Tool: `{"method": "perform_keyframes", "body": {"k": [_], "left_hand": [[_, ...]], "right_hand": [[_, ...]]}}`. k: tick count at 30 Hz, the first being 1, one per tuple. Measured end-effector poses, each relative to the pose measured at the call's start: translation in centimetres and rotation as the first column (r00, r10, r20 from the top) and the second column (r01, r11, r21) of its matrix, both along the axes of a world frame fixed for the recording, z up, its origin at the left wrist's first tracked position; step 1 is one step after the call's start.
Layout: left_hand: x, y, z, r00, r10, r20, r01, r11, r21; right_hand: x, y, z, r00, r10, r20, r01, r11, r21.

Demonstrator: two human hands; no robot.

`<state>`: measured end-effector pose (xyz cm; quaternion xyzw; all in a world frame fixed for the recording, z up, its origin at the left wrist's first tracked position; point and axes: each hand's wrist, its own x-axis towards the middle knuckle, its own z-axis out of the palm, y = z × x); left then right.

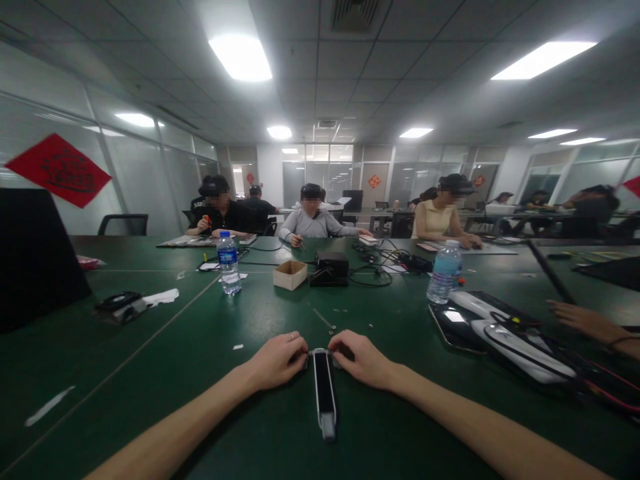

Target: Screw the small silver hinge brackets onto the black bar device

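A long, narrow object (325, 387) with a black face, a white rim and a grey near end lies on the green table in front of me. My left hand (281, 358) is at the left side of its far end, fingers curled and closed. On the opposite side my right hand (363, 359) is curled the same way, thumb and fingers pressed together. Small greyish bits show at the fingertips of both hands, beside the far end. My fingers hide most of them, so I cannot tell what they are.
Beyond my hands stand an open cardboard box (290, 275), a black device (329, 269) with cables, and water bottles (229, 263) (444, 272). At right lie a tablet (455, 325) and a white-and-black device (523, 340), near another person's hand (583, 321). Several people sit opposite.
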<state>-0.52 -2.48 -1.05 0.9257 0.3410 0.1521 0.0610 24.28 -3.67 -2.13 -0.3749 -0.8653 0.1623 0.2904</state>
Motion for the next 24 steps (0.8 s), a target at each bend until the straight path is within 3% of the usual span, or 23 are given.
{"method": "perform_keyframes", "body": {"k": [3, 7, 13, 24], "left_hand": [[0.1, 0.0, 0.0, 1.0, 0.001, 0.001, -0.001, 1.0, 0.013], [0.1, 0.0, 0.1, 1.0, -0.001, 0.003, 0.001, 1.0, 0.03], [0.1, 0.0, 0.0, 1.0, 0.003, 0.004, -0.003, 1.0, 0.025], [0.0, -0.1, 0.1, 1.0, -0.004, 0.012, 0.004, 1.0, 0.013]], "right_hand": [[0.3, 0.6, -0.1, 0.999, -0.018, 0.041, 0.015, 0.997, 0.072], [1.0, 1.9, -0.3, 0.985, -0.138, 0.1, 0.123, 0.981, 0.148], [1.3, 2.7, -0.4, 0.964, -0.146, 0.224, 0.124, 0.987, 0.106], [1.2, 2.5, -0.5, 0.968, -0.179, 0.175, 0.161, 0.98, 0.114]]}}
